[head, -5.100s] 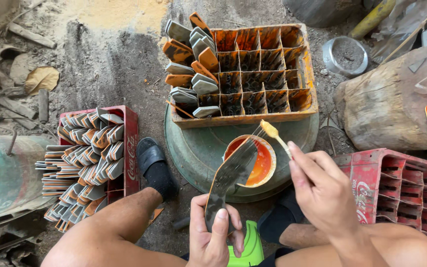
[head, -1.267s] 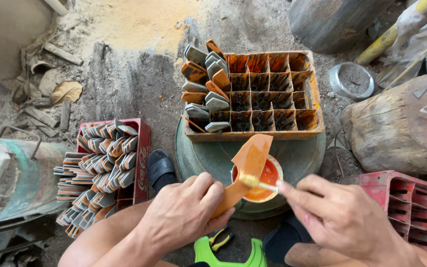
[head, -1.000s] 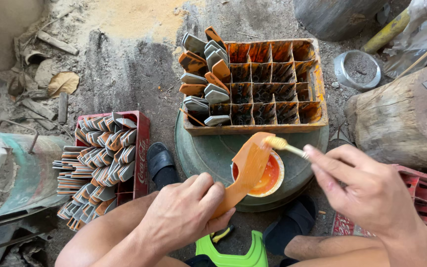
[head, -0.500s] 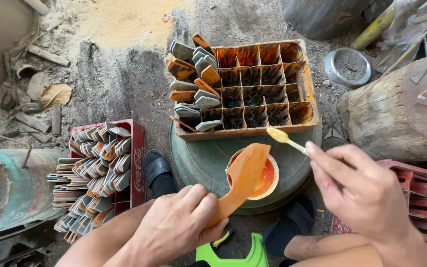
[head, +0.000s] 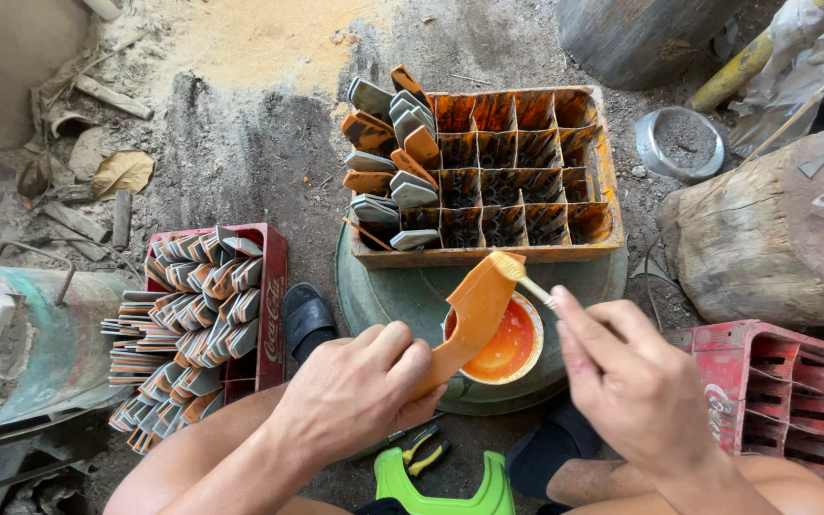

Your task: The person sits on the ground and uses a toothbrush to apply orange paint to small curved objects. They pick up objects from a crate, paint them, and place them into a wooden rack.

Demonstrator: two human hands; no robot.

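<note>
Two hands: both bare, working low over a round green stand (head: 383, 296) on dirty ground.
Left hand (head: 360, 391): fingers curled tight around the lower end of a curved orange-coated blade piece (head: 474, 305), thumb pressed along its edge.
Blade piece: held tilted, upper end pointing up and to the right, over the paint bowl (head: 512, 348) and just below the divided crate (head: 488, 181).
Right hand (head: 636, 381): fingers pinched closed on the handle of a small brush (head: 517, 272), seen from the back of the hand.
Brush: pale bristle tip touching the top end of the blade piece.
Paint bowl: round, holding orange liquid, standing on the green stand, partly hidden by the blade piece.
Divided crate: orange-stained wooden grid at the stand's far edge; left cells hold grey and orange pieces standing on end, right cells hold none.
Red crate, left (head: 269, 286): packed with grey unpainted pieces (head: 193, 305), more stacked beside it.
Red crate, right (head: 784, 391): beside the right forearm.
Log (head: 755, 238): right of the stand.
Black sandal (head: 307, 319): between the left red crate and the stand.
Green object (head: 441, 486): at the bottom edge, between the knees; what it is I cannot tell.
</note>
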